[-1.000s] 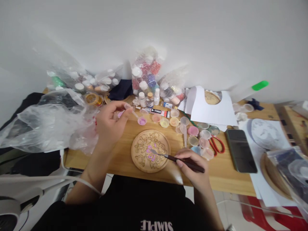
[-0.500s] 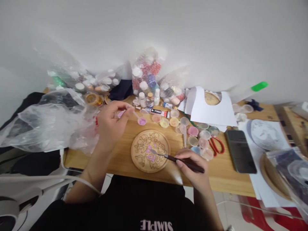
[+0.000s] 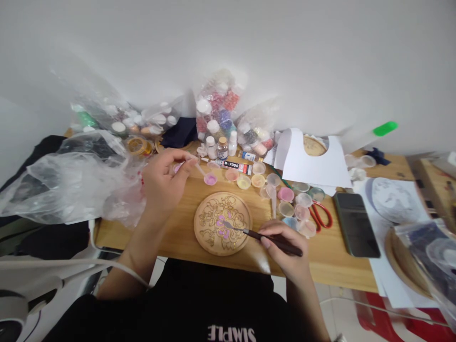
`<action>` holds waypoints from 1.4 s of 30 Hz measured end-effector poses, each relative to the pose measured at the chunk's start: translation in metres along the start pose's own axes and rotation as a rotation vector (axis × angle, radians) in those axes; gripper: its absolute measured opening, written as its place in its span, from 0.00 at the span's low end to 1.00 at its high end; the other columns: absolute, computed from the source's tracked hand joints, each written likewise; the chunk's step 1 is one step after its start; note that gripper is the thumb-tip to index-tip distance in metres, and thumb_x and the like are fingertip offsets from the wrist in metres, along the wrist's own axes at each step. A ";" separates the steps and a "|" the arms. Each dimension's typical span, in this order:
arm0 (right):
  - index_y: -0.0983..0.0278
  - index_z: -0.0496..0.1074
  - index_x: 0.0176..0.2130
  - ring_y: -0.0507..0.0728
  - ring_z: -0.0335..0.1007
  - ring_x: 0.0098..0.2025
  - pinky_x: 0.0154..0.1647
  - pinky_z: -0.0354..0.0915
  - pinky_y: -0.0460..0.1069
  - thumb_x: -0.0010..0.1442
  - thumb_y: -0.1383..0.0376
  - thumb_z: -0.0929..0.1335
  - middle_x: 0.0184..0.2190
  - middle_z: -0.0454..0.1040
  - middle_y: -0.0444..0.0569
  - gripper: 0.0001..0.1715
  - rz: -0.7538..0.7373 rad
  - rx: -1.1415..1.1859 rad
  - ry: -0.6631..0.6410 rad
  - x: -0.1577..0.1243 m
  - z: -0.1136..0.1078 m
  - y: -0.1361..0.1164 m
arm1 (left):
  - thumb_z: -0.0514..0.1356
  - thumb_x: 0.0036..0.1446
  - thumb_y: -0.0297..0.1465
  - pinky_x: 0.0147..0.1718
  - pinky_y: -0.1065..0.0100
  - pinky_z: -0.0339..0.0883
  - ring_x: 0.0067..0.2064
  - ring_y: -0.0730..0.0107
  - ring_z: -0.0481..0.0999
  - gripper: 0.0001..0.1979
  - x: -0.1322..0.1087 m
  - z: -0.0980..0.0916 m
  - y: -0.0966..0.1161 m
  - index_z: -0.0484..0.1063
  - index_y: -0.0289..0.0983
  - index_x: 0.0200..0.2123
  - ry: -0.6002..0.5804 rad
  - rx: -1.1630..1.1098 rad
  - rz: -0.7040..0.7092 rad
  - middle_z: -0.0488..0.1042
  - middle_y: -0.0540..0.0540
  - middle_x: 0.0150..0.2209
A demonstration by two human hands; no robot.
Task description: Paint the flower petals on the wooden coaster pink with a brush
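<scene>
A round wooden disc (image 3: 206, 242) with a gold-outlined flower pattern and some lilac petals lies near the table's front edge. My right hand (image 3: 285, 242) is closed on the dark handle of a small metal spatula (image 3: 274, 241), whose tip is at the lilac petals. Left of and above the disc, my left hand (image 3: 169, 178) pinches a thin translucent stick (image 3: 200, 168). The stick's lower end is at a small cup of purple material (image 3: 210, 179).
Several small colour cups (image 3: 258, 180) and red-handled scissors (image 3: 322, 216) stand right of centre. A phone (image 3: 357, 224) lies further right. Plastic bags (image 3: 71, 185) cover the left side. Bottles (image 3: 223, 148) and a glue tube (image 3: 233, 165) are behind the disc.
</scene>
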State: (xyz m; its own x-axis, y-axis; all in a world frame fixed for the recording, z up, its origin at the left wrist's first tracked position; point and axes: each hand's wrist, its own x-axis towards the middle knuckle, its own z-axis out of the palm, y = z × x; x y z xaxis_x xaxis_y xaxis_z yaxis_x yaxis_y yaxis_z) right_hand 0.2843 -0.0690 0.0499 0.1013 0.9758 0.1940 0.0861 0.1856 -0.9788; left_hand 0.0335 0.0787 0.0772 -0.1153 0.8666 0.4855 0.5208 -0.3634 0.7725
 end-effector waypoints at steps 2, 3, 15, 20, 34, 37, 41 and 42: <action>0.58 0.81 0.33 0.55 0.80 0.31 0.33 0.75 0.48 0.58 0.69 0.74 0.28 0.82 0.47 0.05 0.002 -0.005 0.001 0.000 0.000 0.000 | 0.66 0.56 0.30 0.33 0.70 0.69 0.30 0.74 0.76 0.03 0.001 0.000 0.003 0.78 0.37 0.32 0.030 -0.062 0.048 0.80 0.51 0.30; 0.58 0.81 0.33 0.56 0.80 0.31 0.33 0.75 0.49 0.58 0.69 0.75 0.28 0.82 0.47 0.05 0.004 -0.005 0.002 -0.001 0.000 0.000 | 0.67 0.56 0.29 0.31 0.71 0.68 0.28 0.76 0.74 0.02 0.002 0.000 0.004 0.79 0.36 0.31 0.041 -0.085 0.061 0.79 0.52 0.29; 0.59 0.81 0.33 0.55 0.79 0.31 0.32 0.75 0.48 0.60 0.65 0.74 0.29 0.82 0.47 0.02 0.018 0.013 -0.001 -0.003 0.000 0.004 | 0.69 0.55 0.27 0.32 0.74 0.71 0.30 0.76 0.76 0.04 0.013 -0.003 0.011 0.79 0.35 0.34 0.234 -0.104 0.043 0.79 0.51 0.30; 0.59 0.81 0.32 0.55 0.79 0.30 0.32 0.75 0.48 0.60 0.63 0.75 0.28 0.82 0.48 0.03 0.018 0.013 0.010 -0.002 0.000 0.004 | 0.69 0.55 0.27 0.38 0.69 0.72 0.35 0.71 0.78 0.05 0.033 0.003 -0.015 0.78 0.34 0.36 0.283 0.025 0.086 0.81 0.48 0.35; 0.59 0.81 0.32 0.55 0.78 0.29 0.30 0.74 0.47 0.60 0.63 0.75 0.26 0.81 0.47 0.05 -0.010 -0.008 0.048 -0.002 -0.003 0.006 | 0.65 0.59 0.28 0.45 0.59 0.70 0.45 0.55 0.79 0.04 0.048 0.051 0.002 0.80 0.38 0.38 -0.432 0.461 0.229 0.80 0.43 0.40; 0.59 0.81 0.32 0.54 0.78 0.29 0.30 0.74 0.46 0.60 0.64 0.74 0.27 0.81 0.47 0.03 -0.027 0.001 0.040 -0.001 -0.004 0.006 | 0.66 0.57 0.25 0.45 0.58 0.70 0.45 0.53 0.79 0.06 0.049 0.059 0.013 0.81 0.37 0.38 -0.540 0.539 0.230 0.79 0.41 0.40; 0.59 0.81 0.32 0.55 0.78 0.29 0.30 0.74 0.47 0.60 0.64 0.75 0.27 0.81 0.47 0.04 -0.028 -0.003 0.052 -0.002 -0.005 0.005 | 0.66 0.57 0.25 0.45 0.57 0.72 0.44 0.54 0.80 0.10 0.044 0.052 0.010 0.81 0.38 0.43 -0.511 0.500 0.225 0.80 0.42 0.42; 0.59 0.81 0.32 0.55 0.78 0.29 0.30 0.74 0.47 0.60 0.64 0.75 0.27 0.81 0.47 0.04 -0.022 -0.008 0.056 -0.002 -0.005 0.005 | 0.66 0.57 0.26 0.45 0.58 0.73 0.44 0.55 0.80 0.10 0.040 0.047 0.007 0.81 0.39 0.43 -0.471 0.459 0.228 0.80 0.42 0.42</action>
State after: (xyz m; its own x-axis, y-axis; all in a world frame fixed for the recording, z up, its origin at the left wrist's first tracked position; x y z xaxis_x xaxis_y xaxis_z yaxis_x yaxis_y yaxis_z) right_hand 0.2894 -0.0710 0.0450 0.1549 0.9634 0.2189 0.0964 0.2058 -0.9738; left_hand 0.0721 0.1272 0.0828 0.3648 0.8796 0.3053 0.8054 -0.4626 0.3705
